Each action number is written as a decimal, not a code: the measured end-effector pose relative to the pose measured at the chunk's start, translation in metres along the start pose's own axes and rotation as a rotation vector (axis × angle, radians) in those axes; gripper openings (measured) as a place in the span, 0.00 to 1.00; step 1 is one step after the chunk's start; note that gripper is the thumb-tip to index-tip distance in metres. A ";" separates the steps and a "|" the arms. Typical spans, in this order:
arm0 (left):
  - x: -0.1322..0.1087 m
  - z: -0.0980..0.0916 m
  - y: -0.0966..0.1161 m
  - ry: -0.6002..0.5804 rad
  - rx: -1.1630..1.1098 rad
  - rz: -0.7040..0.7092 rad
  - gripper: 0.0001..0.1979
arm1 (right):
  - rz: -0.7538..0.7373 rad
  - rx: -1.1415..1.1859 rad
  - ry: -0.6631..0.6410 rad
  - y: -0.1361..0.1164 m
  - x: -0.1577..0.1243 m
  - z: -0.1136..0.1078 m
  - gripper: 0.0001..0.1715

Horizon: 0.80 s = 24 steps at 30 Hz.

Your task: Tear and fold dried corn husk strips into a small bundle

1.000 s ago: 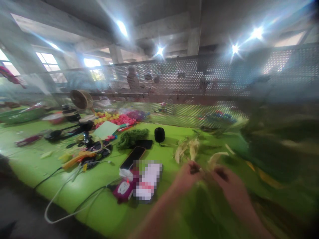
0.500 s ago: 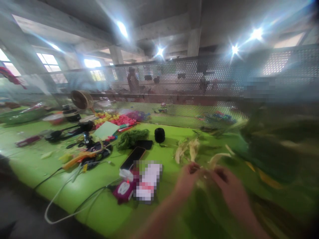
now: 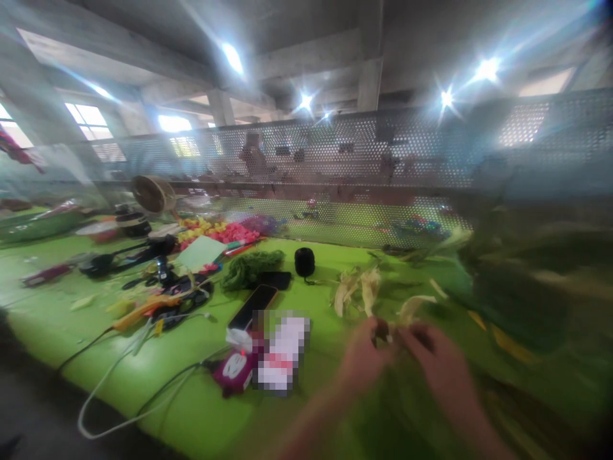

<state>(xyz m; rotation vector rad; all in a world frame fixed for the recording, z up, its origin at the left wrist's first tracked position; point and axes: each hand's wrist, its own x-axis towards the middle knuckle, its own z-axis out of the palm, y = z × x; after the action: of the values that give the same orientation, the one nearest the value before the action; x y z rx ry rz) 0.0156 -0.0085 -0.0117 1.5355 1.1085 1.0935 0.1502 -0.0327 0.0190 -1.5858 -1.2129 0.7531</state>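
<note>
Both my hands meet low in the head view, over a green table [image 3: 205,396]. My left hand [image 3: 364,358] is closed in a pinch on a small dark piece with a pale strip. My right hand [image 3: 443,374] is also closed, its fingertips against the same piece, from which a pale leaf-like strip [image 3: 416,305] sticks up. Blur hides what the small piece is. Green leafy material [image 3: 397,409] lies under my wrists. A cluster of pale dried leaves [image 3: 357,291] lies just beyond my hands.
A phone [image 3: 253,305], a purple pouch [image 3: 234,369], white and black cables [image 3: 124,390], a black spool [image 3: 304,260], green yarn [image 3: 251,265], tools and bright small pieces [image 3: 225,230] lie on the left. A perforated metal screen [image 3: 335,166] runs behind. A blurred green heap [image 3: 527,281] fills the right.
My hands have stayed together, shifting slightly downward in the picture while their fingers work the small piece. The view has tilted a little to the right.
</note>
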 end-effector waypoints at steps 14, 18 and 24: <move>0.003 -0.003 -0.008 -0.065 -0.061 -0.033 0.10 | 0.109 0.079 -0.036 -0.012 0.003 -0.006 0.14; 0.003 -0.002 -0.006 -0.042 0.027 -0.060 0.14 | 0.071 0.050 -0.052 -0.014 0.002 -0.006 0.13; 0.003 0.000 -0.014 -0.024 -0.043 -0.074 0.13 | 0.016 -0.008 -0.057 -0.010 0.002 -0.004 0.14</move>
<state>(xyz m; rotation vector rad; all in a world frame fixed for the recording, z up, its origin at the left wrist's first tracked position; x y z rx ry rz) 0.0139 -0.0031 -0.0252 1.4591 1.1101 1.0403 0.1508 -0.0320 0.0294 -1.5918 -1.2469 0.8102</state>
